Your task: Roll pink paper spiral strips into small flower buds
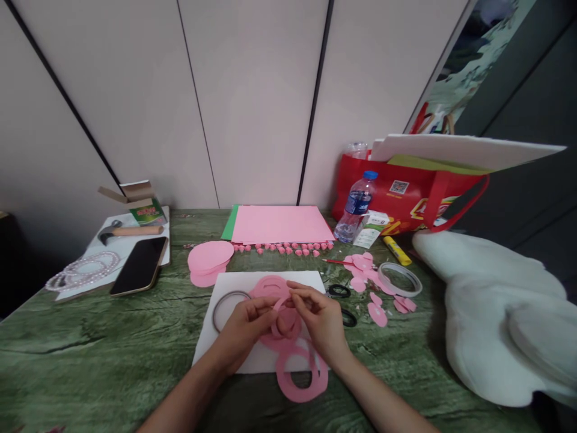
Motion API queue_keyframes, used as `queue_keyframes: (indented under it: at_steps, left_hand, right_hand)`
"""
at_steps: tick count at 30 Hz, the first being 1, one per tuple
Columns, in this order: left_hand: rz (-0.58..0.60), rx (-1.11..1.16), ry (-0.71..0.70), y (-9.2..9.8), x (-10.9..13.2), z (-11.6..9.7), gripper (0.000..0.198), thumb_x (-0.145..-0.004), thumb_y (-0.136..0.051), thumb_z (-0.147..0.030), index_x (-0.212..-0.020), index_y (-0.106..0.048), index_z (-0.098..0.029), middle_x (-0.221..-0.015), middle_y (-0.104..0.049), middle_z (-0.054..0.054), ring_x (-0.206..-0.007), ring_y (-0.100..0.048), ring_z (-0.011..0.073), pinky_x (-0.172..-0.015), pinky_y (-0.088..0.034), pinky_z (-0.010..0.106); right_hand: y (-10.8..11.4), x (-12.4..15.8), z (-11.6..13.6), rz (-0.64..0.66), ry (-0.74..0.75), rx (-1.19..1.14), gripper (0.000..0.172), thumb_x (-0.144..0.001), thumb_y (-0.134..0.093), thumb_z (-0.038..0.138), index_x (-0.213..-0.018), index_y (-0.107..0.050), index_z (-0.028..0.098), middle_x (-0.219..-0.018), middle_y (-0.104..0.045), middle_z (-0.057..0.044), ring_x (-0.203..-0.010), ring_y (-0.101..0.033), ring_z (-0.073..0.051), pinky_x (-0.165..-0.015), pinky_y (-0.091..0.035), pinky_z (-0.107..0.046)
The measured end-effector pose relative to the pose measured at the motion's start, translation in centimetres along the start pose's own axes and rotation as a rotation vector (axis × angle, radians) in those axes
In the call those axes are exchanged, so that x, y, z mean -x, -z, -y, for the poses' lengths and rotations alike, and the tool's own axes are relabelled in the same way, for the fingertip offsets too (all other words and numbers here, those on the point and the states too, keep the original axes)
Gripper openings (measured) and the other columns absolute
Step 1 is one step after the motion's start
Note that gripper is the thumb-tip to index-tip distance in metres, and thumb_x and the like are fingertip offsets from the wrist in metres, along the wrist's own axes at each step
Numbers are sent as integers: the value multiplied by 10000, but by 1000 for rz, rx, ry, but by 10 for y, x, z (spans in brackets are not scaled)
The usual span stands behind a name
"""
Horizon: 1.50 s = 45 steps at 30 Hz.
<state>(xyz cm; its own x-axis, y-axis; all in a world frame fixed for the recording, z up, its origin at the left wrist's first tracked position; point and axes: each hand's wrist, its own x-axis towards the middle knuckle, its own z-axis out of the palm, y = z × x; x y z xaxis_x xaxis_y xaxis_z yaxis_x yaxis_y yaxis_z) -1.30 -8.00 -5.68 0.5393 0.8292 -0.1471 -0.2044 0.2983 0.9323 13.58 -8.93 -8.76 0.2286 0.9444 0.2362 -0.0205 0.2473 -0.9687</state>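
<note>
Above a white sheet point(205, 346), both my hands hold a curved pink paper strip point(283, 299). My left hand point(246, 328) pinches its left side between thumb and fingers. On the other side, the fingertips of my right hand point(322, 319) close on its upper end. Pink paper pieces with round cut-outs lie underneath, and one pink paper ring point(293, 394) hangs over the sheet's front edge. A grey ring point(216, 313) rests on the sheet left of my left hand. Scissors with black handles point(339, 291) lie right of my right hand, their blades hidden.
Pink paper ovals point(210, 257), pink sheets point(282, 224) and a row of small pink rolls point(288, 248) lie behind. On the right are a tape roll point(417, 282), glue stick point(396, 251), bottle point(356, 207), red bag point(387, 198) and white plush point(487, 313). A phone point(139, 264) lies left.
</note>
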Motion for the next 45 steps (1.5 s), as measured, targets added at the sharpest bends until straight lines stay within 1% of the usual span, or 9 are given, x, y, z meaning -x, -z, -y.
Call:
queue_keyframes:
  at_steps: [4,9,14,18,24,27,33,40,45]
  left_hand:
    - [-23,-16,-11,0,0,-1,295,-741,-592,-245,-1006,-612,-119,-608,-635,24,-590,-558,136,-635,-428,271]
    - [-23,-26,-9,1,-1,0,329,-732,-599,-259,-1032,-595,-125,-607,-639,20,-594,-577,151,-645,-437,290]
    - [-50,-4,-1,1,-1,0,352,-715,-611,-251,-1040,-586,-119,-592,-637,14,-586,-589,151,-645,-440,291]
    - [-51,22,-3,2,-1,0,367,-708,-617,-247,-1047,-580,-112,-595,-637,16,-587,-593,145,-638,-441,282]
    - [-28,72,-2,1,-1,0,333,-722,-608,-222,-1034,-577,-111,-598,-640,13,-567,-594,139,-628,-441,276]
    - [-11,87,-1,1,0,-1,321,-727,-605,-218,-1028,-579,-111,-600,-644,14,-565,-599,142,-630,-443,279]
    - [-21,98,-3,1,0,-1,329,-727,-604,-207,-1035,-577,-95,-602,-650,30,-554,-604,147,-612,-440,273]
    - [-22,122,-4,3,-1,0,349,-733,-597,-202,-1064,-559,-99,-607,-650,28,-551,-601,154,-635,-448,309]
    - [-28,128,-8,5,-2,0,343,-732,-601,-198,-1059,-560,-102,-601,-647,22,-545,-596,146,-625,-447,297]
  right_hand:
    - [0,-4,-1,-7,-86,-116,177,-678,-648,284,-822,-660,181,-838,-695,-68,-645,-653,-180,-646,-546,-334]
    - [2,-8,-3,-11,-164,-255,297,-618,-701,314,-864,-636,163,-821,-703,-71,-637,-650,-181,-661,-547,-366]
    - [5,-8,-4,-13,-221,-317,338,-581,-733,299,-867,-621,158,-768,-704,-59,-621,-646,-169,-658,-535,-347]
    - [5,-8,-4,-29,-263,-325,370,-544,-760,273,-858,-613,146,-702,-698,-44,-589,-634,-153,-603,-518,-296]
    - [4,-9,-3,-67,-332,-386,276,-518,-779,244,-708,-611,136,-561,-658,2,-495,-598,-105,-518,-484,-218]
    - [4,-10,-3,-39,-347,-419,237,-504,-786,234,-625,-610,132,-530,-638,10,-486,-590,-97,-502,-474,-201]
    - [5,-10,-7,-7,-368,-474,185,-496,-791,219,-584,-652,134,-521,-635,6,-479,-570,-78,-485,-455,-173]
    - [8,-11,-10,9,-402,-536,167,-489,-796,226,-568,-681,134,-557,-661,-9,-511,-591,-85,-544,-486,-179]
    - [7,-12,-8,71,-418,-560,171,-518,-785,203,-651,-701,135,-620,-685,-21,-591,-623,-100,-640,-496,-191]
